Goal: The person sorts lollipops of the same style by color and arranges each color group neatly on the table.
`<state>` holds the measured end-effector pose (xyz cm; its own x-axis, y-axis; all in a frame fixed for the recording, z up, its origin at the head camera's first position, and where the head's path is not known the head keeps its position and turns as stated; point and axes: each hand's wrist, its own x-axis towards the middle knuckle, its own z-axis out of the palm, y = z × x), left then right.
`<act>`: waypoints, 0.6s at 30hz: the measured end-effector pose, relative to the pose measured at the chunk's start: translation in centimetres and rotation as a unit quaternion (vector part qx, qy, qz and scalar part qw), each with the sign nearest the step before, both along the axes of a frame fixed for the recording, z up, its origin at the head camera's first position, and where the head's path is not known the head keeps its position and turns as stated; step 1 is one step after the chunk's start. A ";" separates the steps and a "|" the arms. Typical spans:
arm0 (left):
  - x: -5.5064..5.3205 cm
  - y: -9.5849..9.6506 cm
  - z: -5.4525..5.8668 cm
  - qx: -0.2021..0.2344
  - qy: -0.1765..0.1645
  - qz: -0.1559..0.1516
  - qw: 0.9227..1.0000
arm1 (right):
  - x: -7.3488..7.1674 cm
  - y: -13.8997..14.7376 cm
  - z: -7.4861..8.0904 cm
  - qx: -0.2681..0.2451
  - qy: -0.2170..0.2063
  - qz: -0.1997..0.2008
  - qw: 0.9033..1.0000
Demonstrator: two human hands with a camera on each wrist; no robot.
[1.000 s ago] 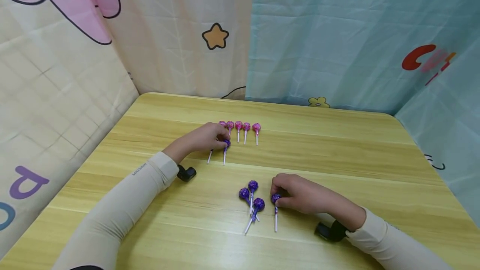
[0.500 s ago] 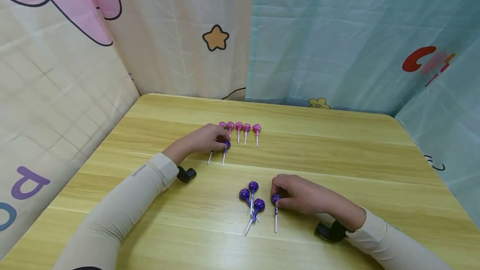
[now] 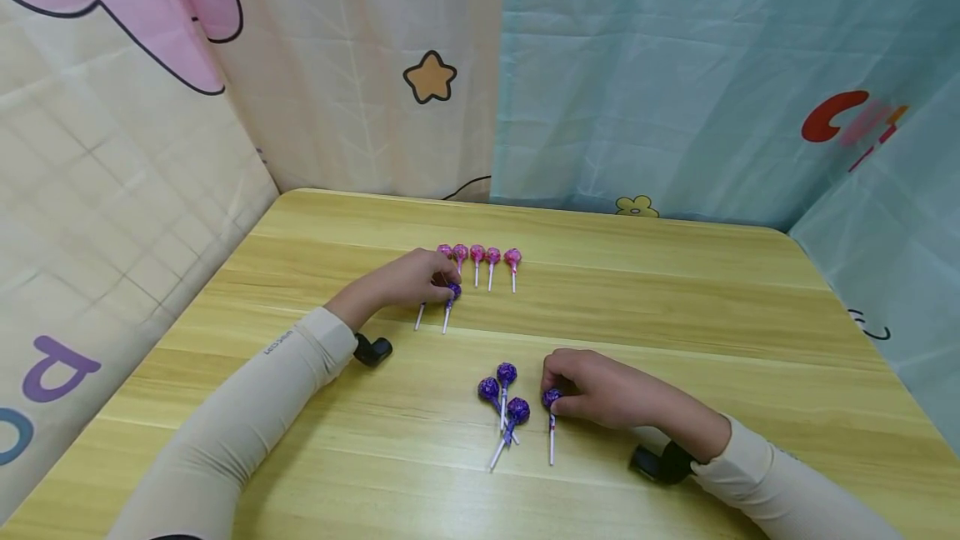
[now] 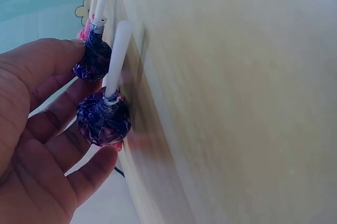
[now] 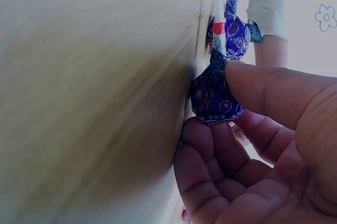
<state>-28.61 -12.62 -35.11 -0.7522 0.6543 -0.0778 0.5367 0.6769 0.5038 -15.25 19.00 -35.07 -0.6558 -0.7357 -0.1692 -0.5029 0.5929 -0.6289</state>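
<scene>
My left hand (image 3: 412, 275) is drawn to a pinch, thumb against the wrapped head of a purple lollipop (image 3: 454, 291); a second lollipop (image 4: 103, 119) sits by the little finger. My right hand (image 3: 600, 386), nearer me, grips a third lollipop (image 3: 551, 397), thumb at the wrapper's neck, fingers curled, white stick toward me. Just left of it, three more (image 3: 517, 409), also purple, lie with sticks crossing. Beyond my left hand, five pink lollipops (image 3: 477, 252) form a row on the wood-grained table (image 3: 675, 307). Behind hang printed curtains (image 3: 645, 65).
</scene>
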 end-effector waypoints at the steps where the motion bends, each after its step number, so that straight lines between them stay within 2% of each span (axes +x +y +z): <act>1: 0.0 0.0 0.0 0.000 0.000 -0.001 1.000 | 0.0 0.0 0.0 0.000 -0.001 0.000 1.000; 18: -0.1 -0.4 -0.2 -0.012 0.000 0.011 1.000 | 0.1 -0.1 -0.3 -0.003 -0.003 -0.004 1.000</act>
<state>-28.67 -12.98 -35.27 -0.7666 0.6354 -0.0931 0.5218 0.7008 0.4865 -15.18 18.91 -35.38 -0.6609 -0.7310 -0.1697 -0.4938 0.5939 -0.6352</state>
